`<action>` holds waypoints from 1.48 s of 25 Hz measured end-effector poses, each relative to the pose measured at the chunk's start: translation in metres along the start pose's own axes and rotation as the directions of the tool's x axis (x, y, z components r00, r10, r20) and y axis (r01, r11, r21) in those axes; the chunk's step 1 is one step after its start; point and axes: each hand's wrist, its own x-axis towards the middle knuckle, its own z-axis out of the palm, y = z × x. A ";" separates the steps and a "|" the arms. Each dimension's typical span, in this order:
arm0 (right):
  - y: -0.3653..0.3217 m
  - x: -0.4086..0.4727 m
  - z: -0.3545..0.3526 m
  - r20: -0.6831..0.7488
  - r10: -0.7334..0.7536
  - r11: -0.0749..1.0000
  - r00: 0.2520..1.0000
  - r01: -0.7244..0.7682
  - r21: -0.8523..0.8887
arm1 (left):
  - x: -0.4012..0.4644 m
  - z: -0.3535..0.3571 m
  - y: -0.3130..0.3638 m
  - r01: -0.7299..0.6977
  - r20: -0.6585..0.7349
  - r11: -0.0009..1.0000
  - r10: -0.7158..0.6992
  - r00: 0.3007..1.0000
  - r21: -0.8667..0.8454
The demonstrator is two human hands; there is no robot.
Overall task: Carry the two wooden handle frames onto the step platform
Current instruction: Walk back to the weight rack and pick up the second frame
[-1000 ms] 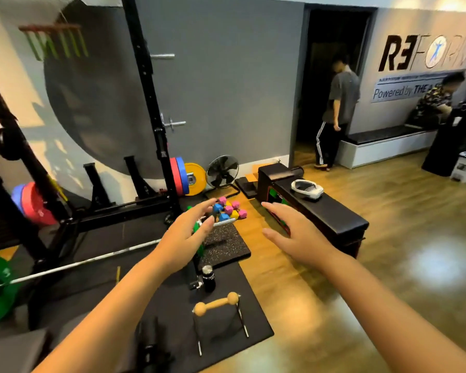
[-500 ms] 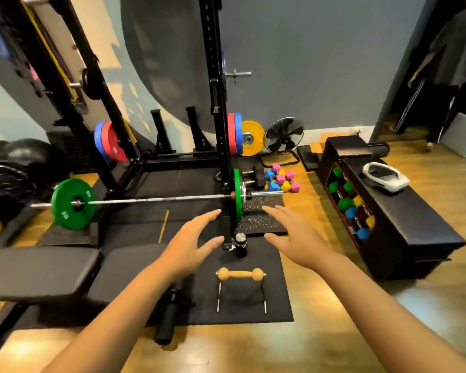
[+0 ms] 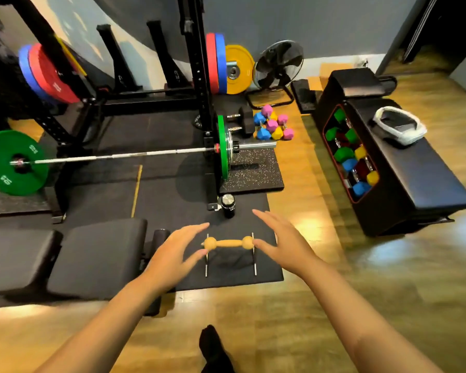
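A: On the black mat (image 3: 172, 200), right between the two hands: one wooden handle frame (image 3: 228, 243), upright on its thin metal legs, wooden bar crosswise on top. No sign of the second frame from this view.

B: Hands?

A: Left hand (image 3: 172, 254) spread wide, palm down, fingertips near the left knob of the bar but apparently not touching. Right hand (image 3: 285, 246) just as open, thumb side close against the right knob — hard to say whether touching. Nothing held in either.

B: Best way to take it, then?

A: Probably by the wooden bar, not the legs. Lower one hand over the middle, wrap fully round, and lift straight up to keep the feet from dragging on the mat. Mind the black bottle (image 3: 228, 207) just beyond the frame; easy to knock with an outstretched finger.

B: And the destination?

A: Most likely the speckled platform (image 3: 256, 170) farther along, past the bottle, with the green plate (image 3: 222, 146) of the barbell (image 3: 119, 156) resting at its left edge. Aim for the bare right part, well clear of the plate. Set down level, both legs at once, to avoid tipping — and leave room beside it for the second frame.
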 end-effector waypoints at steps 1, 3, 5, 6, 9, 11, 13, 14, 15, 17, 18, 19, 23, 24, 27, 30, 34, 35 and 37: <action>0.013 0.009 0.007 0.009 0.025 1.000 1.000 -0.025 0.011 | 0.009 0.009 -0.011 0.017 0.019 1.000 -0.017 1.000 -0.004; 0.041 0.026 0.024 0.055 0.057 0.998 0.997 -0.058 0.025 | 0.027 0.031 -0.033 0.030 0.058 1.000 -0.029 0.998 -0.007; 0.071 0.045 0.043 0.111 0.076 0.996 0.991 -0.080 0.034 | 0.045 0.057 -0.057 0.036 0.101 0.999 -0.035 0.994 -0.013; 0.088 0.057 0.053 0.123 0.085 0.995 0.989 -0.091 0.040 | 0.055 0.072 -0.070 0.050 0.120 0.999 -0.048 0.992 -0.010; 0.135 0.086 0.091 0.164 0.104 0.987 0.981 -0.121 0.101 | 0.084 0.112 -0.104 0.025 0.153 1.000 -0.027 0.988 0.019; 0.174 0.106 0.127 0.211 0.114 0.983 0.971 -0.141 0.120 | 0.104 0.151 -0.135 -0.009 0.178 1.000 0.004 0.984 0.026; 0.210 0.125 0.167 0.228 0.132 0.981 0.965 -0.161 0.113 | 0.120 0.197 -0.171 -0.005 0.200 1.000 0.006 0.980 -0.007; 0.226 0.136 0.185 0.236 0.156 0.976 0.959 -0.186 0.110 | 0.126 0.220 -0.190 0.010 0.201 1.000 -0.005 0.980 -0.023; 0.240 0.143 0.201 0.236 0.180 0.970 0.955 -0.212 0.117 | 0.130 0.240 -0.206 0.025 0.197 0.999 -0.017 0.980 -0.035; 0.269 0.159 0.231 0.212 0.216 0.957 0.953 -0.250 0.150 | 0.141 0.277 -0.238 0.043 0.186 0.998 -0.033 0.982 -0.052; 0.288 0.168 0.248 0.197 0.236 0.949 0.952 -0.269 0.166 | 0.146 0.295 -0.257 0.055 0.171 0.996 -0.044 0.984 -0.064; 0.306 0.174 0.264 0.177 0.258 0.940 0.950 -0.289 0.183 | 0.149 0.312 -0.274 0.071 0.154 0.995 -0.059 0.986 -0.074; 0.364 0.189 0.314 0.087 0.376 0.887 0.923 -0.385 0.255 | 0.146 0.360 -0.334 0.099 -0.021 0.991 -0.101 0.995 -0.089; 0.375 0.192 0.322 0.081 0.391 0.877 0.917 -0.398 0.268 | 0.141 0.370 -0.345 0.109 -0.068 0.991 -0.115 0.991 -0.081; 0.410 0.204 0.347 0.064 0.440 0.846 0.895 -0.438 0.305 | 0.131 0.401 -0.379 0.238 -0.181 0.961 -0.262 0.948 -0.144; 0.441 0.220 0.372 0.042 0.499 0.803 0.865 -0.481 0.352 | 0.135 0.428 -0.411 0.428 -0.205 0.854 -0.494 0.845 -0.295; 0.471 0.237 0.409 0.055 0.637 0.679 0.769 -0.593 0.431 | 0.149 0.466 -0.455 0.582 -0.087 0.764 -0.624 0.777 -0.278; 0.476 0.240 0.419 0.087 0.674 0.632 0.734 -0.633 0.447 | 0.152 0.475 -0.466 0.621 -0.040 0.726 -0.659 0.751 -0.296; 0.485 0.247 0.435 0.170 0.723 0.543 0.669 -0.703 0.459 | 0.161 0.495 -0.488 0.671 0.041 0.669 -0.698 0.715 -0.318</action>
